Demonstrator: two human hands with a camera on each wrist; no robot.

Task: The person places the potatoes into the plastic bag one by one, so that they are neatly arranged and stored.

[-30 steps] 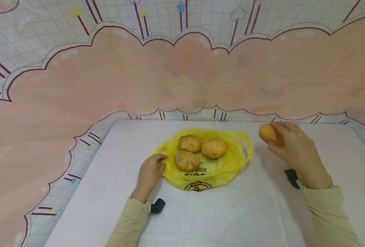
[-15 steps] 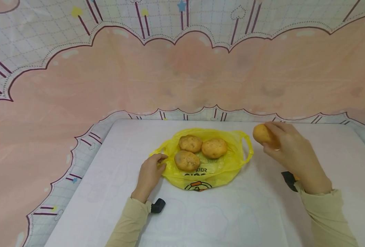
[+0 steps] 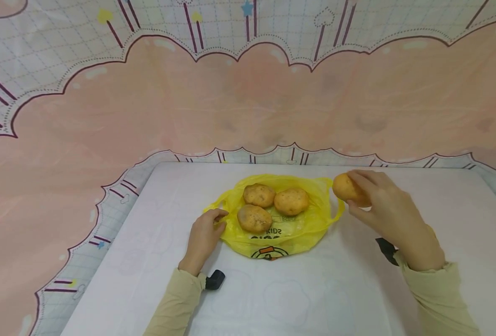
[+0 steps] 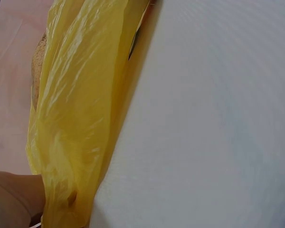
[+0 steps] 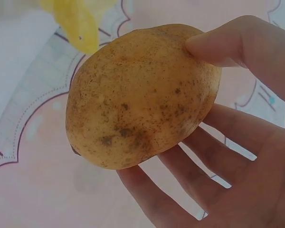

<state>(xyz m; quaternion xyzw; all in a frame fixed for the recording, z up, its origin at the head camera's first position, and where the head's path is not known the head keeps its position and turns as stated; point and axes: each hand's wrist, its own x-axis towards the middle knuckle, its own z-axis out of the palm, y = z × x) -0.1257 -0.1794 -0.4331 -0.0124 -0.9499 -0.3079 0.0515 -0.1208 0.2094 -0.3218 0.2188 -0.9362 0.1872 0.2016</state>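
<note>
A yellow plastic bag (image 3: 302,233) lies on the table with its mouth spread wide. Inside it rest three potatoes: one at the back left (image 3: 258,195), one at the right (image 3: 291,201) and one in front (image 3: 254,219). My left hand (image 3: 202,238) pinches the bag's left edge between thumb and fingers; the left wrist view shows the thumb (image 4: 14,194) against the yellow plastic. Above the table, beside the bag's right handle, my right hand (image 3: 384,210) grips another potato (image 5: 142,95), thumb on one side and fingers on the other.
The white table (image 3: 281,298) carries the bag near its middle. Behind it hangs a pink and white patterned cloth (image 3: 248,107). A black wrist device (image 3: 215,280) sits by the left cuff, another (image 3: 386,252) by the right.
My right hand has moved left and slightly down with its potato, from apart from the bag to overlapping its right handle in view. The left hand and the bag have stayed put.
</note>
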